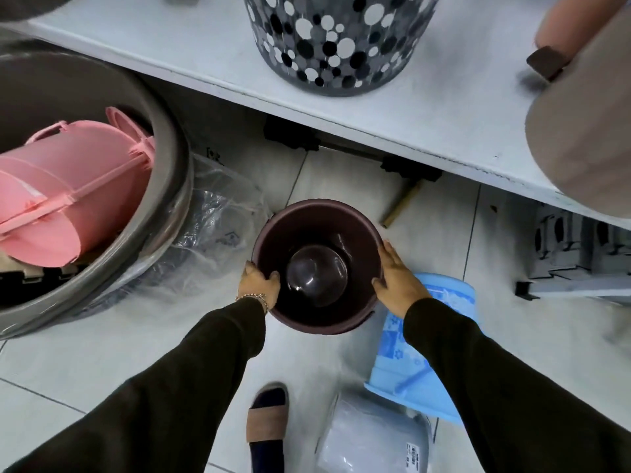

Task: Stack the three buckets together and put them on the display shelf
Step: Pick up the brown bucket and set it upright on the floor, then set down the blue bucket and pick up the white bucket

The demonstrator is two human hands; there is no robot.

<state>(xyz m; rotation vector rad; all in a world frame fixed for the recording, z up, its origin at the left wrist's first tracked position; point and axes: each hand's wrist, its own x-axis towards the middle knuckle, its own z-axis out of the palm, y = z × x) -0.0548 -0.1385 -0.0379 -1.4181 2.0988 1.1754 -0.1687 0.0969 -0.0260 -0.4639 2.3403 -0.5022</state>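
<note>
A dark maroon bucket (341, 227) stands upright on the tiled floor below the shelf, seen from straight above. I cannot tell whether other buckets are nested inside it. My left hand (257, 283) grips its rim on the left, thumb inside. On the right rim rests my right hand (397, 279), thumb over the edge and fingers down the outer wall. The white display shelf (211, 63) runs across the top of the view, above and beyond the bucket.
A spotted grey basket (338, 39) stands on the shelf. A large grey tub (170, 172) holding a pink container (65, 189) sits at left beside clear plastic wrap (218, 216). A blue bucket (406, 360) and a pale grey item (372, 435) lie at lower right. My sandalled foot (268, 421) is below.
</note>
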